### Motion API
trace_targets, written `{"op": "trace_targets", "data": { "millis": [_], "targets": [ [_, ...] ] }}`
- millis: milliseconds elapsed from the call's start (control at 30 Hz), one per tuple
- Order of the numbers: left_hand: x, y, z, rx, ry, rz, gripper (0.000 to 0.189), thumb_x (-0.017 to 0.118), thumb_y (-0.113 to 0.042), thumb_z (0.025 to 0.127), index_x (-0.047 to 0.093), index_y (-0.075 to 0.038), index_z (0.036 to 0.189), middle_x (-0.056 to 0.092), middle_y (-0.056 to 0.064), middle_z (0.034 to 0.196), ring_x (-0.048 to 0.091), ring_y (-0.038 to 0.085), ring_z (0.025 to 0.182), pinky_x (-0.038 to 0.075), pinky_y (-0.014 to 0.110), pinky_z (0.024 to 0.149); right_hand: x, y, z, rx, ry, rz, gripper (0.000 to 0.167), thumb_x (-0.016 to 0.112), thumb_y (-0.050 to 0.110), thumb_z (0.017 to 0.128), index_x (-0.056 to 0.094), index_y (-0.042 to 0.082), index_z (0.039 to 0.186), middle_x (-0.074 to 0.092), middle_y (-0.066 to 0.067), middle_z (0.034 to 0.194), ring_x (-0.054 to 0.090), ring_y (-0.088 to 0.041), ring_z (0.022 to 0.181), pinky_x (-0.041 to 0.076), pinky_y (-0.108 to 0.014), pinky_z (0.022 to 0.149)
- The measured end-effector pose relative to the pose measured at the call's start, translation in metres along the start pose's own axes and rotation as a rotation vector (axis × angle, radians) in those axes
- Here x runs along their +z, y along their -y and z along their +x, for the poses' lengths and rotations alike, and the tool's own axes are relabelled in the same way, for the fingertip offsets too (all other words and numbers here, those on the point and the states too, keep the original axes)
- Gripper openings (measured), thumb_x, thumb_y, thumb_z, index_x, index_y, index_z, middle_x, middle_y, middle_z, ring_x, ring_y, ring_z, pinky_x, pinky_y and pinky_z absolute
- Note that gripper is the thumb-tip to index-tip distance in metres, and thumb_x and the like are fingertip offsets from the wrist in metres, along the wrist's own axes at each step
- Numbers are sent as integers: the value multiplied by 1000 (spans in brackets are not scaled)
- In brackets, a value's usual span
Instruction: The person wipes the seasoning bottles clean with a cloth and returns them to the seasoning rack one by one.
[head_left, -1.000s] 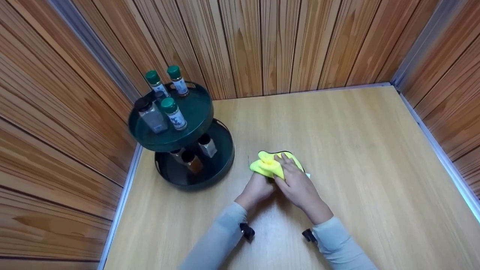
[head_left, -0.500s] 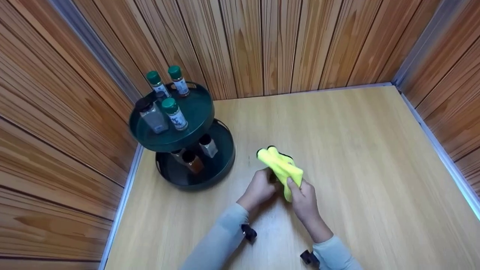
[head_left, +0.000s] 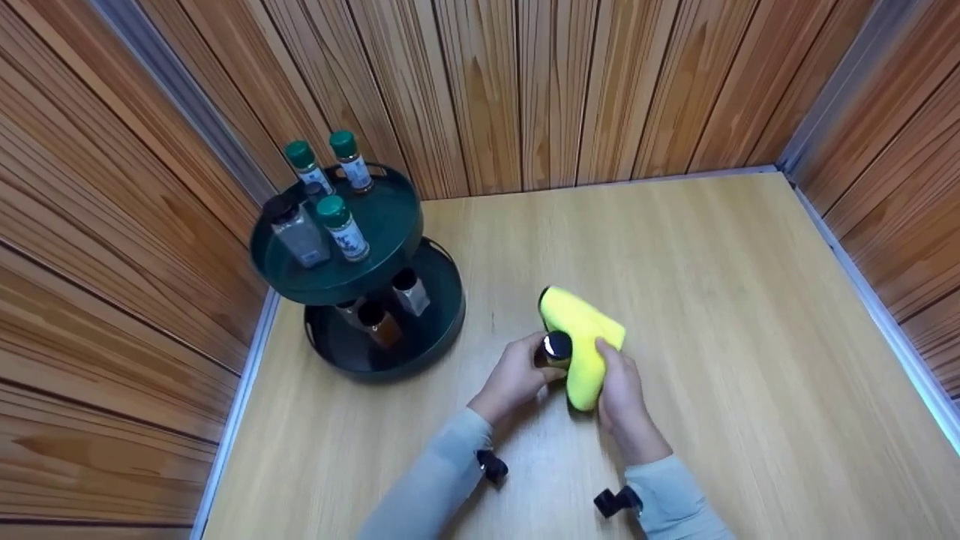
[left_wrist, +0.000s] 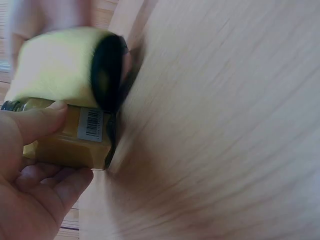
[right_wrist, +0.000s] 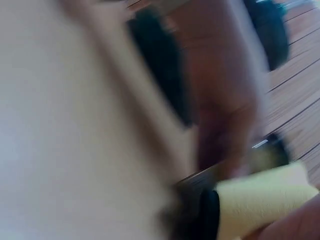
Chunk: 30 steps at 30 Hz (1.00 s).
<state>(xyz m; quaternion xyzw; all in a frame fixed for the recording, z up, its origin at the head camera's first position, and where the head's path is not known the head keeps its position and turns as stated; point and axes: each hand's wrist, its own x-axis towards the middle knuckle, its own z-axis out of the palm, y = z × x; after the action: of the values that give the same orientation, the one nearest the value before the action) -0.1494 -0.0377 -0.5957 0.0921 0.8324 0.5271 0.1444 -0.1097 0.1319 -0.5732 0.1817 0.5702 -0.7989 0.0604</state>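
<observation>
My left hand [head_left: 517, 375] grips a squarish spice jar [left_wrist: 75, 140] with yellow-brown contents, a barcode label and a black cap [head_left: 557, 345]. Thumb and fingers are on opposite sides of it in the left wrist view. A folded yellow cloth [head_left: 589, 341] with a dark edge is held by my right hand [head_left: 624, 394], thumb on top. The cloth lies against the side of the jar in the left wrist view. The right wrist view is blurred, with the cloth at its lower right and the left hand behind it.
On the left stands a dark green two-tier round rack [head_left: 337, 281]. Green-capped bottles [head_left: 349, 232] and a dark-capped jar [head_left: 300, 232] are on its upper tier, several jars [head_left: 380, 324] below. Wood-panelled walls [head_left: 525, 90] enclose the table [head_left: 712, 300] at back and sides.
The cloth was bunched over the jar with the right hand on top. The right hand has drawn it to the right and turned it, uncovering the black cap. The left hand stays nearly in place.
</observation>
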Motion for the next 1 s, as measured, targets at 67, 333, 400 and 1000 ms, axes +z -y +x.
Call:
{"op": "trace_targets", "data": {
  "millis": [67,333,400,1000],
  "targets": [
    [-3,1,0,29,-2,18,54,81,-7,87,63,-17,136,68,-5,130,62,11,122,47,37,110,6,11,-1,-59,10,75,47,47,34,107,48,-3,136,62,-7,114,61,-17,102,51,-31,91],
    [-4,3,-2,40,-21,59,52,81,-6,85,65,-22,133,69,-10,125,62,5,117,48,34,107,8,-8,1,-46,-20,17,41,43,31,109,54,-2,130,67,0,101,63,-13,93,52,-27,87],
    [-4,3,-1,39,-17,55,53,81,-8,86,65,-20,134,69,-9,125,62,7,118,48,35,107,7,-14,4,3,-40,-43,43,41,33,110,56,0,131,66,-1,105,62,-12,95,50,-27,89],
    [-4,0,2,18,14,38,54,80,-7,87,62,-17,137,68,-4,130,62,10,119,48,35,108,4,-13,-1,-42,-83,26,41,43,34,109,55,1,130,66,-1,106,63,-12,97,52,-26,88]
  ]
}}
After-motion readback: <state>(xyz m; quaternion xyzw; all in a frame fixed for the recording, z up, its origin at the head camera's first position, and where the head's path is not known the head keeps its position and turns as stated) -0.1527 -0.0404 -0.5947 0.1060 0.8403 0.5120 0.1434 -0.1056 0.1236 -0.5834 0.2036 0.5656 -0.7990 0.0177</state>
